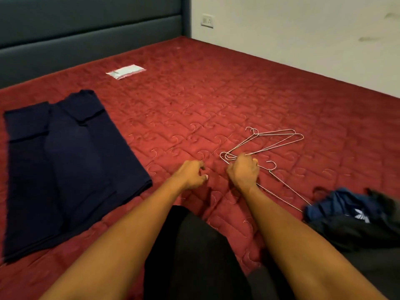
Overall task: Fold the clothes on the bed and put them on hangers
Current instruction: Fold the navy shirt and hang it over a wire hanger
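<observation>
A navy garment lies folded flat on the left of the red mattress. Thin wire hangers lie right of centre: two stacked hangers farther off and a nearer hanger running toward a heap of clothes. My right hand is curled down over the near hanger's left end, where it meets the corners of the stacked pair, and grips the wire. My left hand hovers just left of it with fingers curled, holding nothing. A crumpled pile of blue and black clothes sits at the right edge.
A dark cloth lies between my forearms at the bottom. A small white packet rests near the dark padded headboard. A white wall with a socket borders the bed's far right side.
</observation>
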{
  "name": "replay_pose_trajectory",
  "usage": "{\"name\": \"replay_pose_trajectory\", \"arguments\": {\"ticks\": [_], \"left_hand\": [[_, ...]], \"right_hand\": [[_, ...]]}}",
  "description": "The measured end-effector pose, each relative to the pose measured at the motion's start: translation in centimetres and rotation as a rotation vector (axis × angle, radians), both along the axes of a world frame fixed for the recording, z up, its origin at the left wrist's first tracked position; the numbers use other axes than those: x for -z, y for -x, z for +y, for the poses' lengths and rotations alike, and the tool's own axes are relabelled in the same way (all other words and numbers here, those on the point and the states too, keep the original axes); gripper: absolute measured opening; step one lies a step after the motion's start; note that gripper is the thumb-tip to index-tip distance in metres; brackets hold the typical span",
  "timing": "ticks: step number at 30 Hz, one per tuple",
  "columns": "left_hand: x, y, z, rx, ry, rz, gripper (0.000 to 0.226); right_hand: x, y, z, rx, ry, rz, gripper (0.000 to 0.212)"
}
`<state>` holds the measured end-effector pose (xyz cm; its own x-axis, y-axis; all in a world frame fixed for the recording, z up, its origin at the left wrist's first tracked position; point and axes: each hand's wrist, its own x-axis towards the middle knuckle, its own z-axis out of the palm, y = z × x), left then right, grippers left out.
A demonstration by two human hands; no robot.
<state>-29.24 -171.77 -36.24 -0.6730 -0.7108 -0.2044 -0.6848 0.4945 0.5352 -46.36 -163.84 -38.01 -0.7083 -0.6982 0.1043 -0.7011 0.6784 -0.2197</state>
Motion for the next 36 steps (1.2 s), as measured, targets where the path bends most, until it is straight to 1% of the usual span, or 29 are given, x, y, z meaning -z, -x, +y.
{"name": "replay_pose_trajectory", "arguments": {"ticks": [1, 3, 4, 6, 8, 10, 11, 13, 15, 16, 18, 19, 20, 21, 22, 23, 24, 25, 26, 27, 29, 30, 33, 35, 36], "left_hand": [[0.5, 0.0, 0.0, -0.028, -0.017, 0.006, 0.03], [1.4, -0.9, -0.4, -0.112, -0.072, 0.051, 0.027], [2.0, -1.6, -0.9, -0.171, -0.1, 0.082, 0.025], [2.6, -3.4, -1.7, -0.292, -0.147, 0.144, 0.019], [2.8, -4.9, -2.4, -0.415, -0.287, 0.243, 0.019], [2.5, -6.7, -2.3, -0.545, -0.44, 0.341, 0.023], [1.9, -7.9, -2.3, -0.639, -0.445, 0.395, 0.021], [0.7, -9.9, -2.5, -0.855, -0.385, 0.526, 0.008], [-0.6, -12.4, -3.3, -1.041, -0.343, 0.662, 0.021], [-1.4, -14.0, -3.7, -1.092, -0.337, 0.716, 0.023], [-2.6, -16.8, -4.3, -1.086, -0.364, 0.794, 0.016], [-3.4, -18.8, -4.3, -1.067, -0.379, 0.829, 0.014], [-3.9, -20.3, -4.2, -1.04, -0.404, 0.859, 0.015], [-4.6, -22.1, -3.8, -1.013, -0.409, 0.88, 0.018], [-4.9, -23.6, -3.4, -0.976, -0.418, 0.901, 0.021], [-5.0, -24.8, -3.1, -0.944, -0.416, 0.915, 0.025], [-5.1, -26.1, -2.5, -0.919, -0.401, 0.936, 0.028], [-5.2, -26.9, -2.1, -0.894, -0.385, 0.953, 0.03], [-5.2, -27.9, -1.7, -0.88, -0.362, 0.972, 0.031], [-5.3, -28.7, -1.5, -0.864, -0.339, 0.986, 0.031], [-5.5, -30.8, -1.1, -0.843, -0.291, 1.008, 0.03], [-5.5, -32.0, -1.0, -0.838, -0.267, 1.014, 0.028], [-6.1, -36.5, -0.3, -0.874, -0.133, 0.981, 0.019], [-6.4, -39.7, 0.6, -0.906, -0.029, 0.884, 0.017], [-6.3, -41.4, 1.1, -0.938, 0.023, 0.824, 0.02]], "right_hand": [[0.9, 0.1, 0.6, 0.011, -0.078, 0.003, 0.034], [2.5, -0.9, 1.3, -0.044, -0.163, 0.065, 0.026], [2.8, -1.9, 1.2, -0.1, -0.157, 0.08, 0.022], [2.8, -4.6, 0.7, -0.262, -0.13, 0.001, 0.022], [1.5, -7.7, -0.4, -0.434, -0.102, -0.097, 0.022], [0.0, -10.6, -2.2, -0.571, -0.078, -0.13, 0.022], [-0.8, -12.1, -3.4, -0.619, -0.051, -0.139, 0.022], [-2.1, -14.4, -5.3, -0.716, 0.024, -0.183, 0.027], [-3.0, -16.2, -6.7, -0.843, 0.097, -0.241, 0.028], [-3.5, -17.0, -7.2, -0.878, 0.177, -0.256, 0.029], [-3.9, -17.4, -8.1, -0.82, 0.438, -0.206, 0.036], [-4.1, -17.6, -8.4, -0.771, 0.524, -0.16, 0.04], [-3.7, -17.0, -8.7, -0.717, 0.535, -0.138, 0.046], [-3.4, -16.8, -9.1, -0.688, 0.446, -0.165, 0.055], [-2.9, -16.1, -9.3, -0.668, 0.306, -0.228, 0.064], [-2.5, -15.6, -9.4, -0.664, 0.154, -0.28, 0.069], [-2.0, -15.3, -9.4, -0.698, 0.046, -0.311, 0.065], [-2.0, -15.0, -9.1, -0.741, -0.035, -0.329, 0.051], [-1.9, -15.0, -8.9, -0.804, -0.07, -0.334, 0.033], [-2.1, -15.1, -8.7, -0.854, -0.077, -0.327, 0.033], [-2.9, -16.0, -8.8, -0.931, -0.024, -0.332, 0.044], [-3.3, -16.5, -9.1, -0.968, 0.014, -0.344, 0.043], [-5.0, -19.0, -10.2, -1.072, 0.06, -0.361, 0.033], [-6.2, -20.9, -11.0, -1.138, 0.085, -0.356, 0.022], [-6.5, -22.1, -11.4, -1.172, 0.084, -0.339, 0.016]]}}
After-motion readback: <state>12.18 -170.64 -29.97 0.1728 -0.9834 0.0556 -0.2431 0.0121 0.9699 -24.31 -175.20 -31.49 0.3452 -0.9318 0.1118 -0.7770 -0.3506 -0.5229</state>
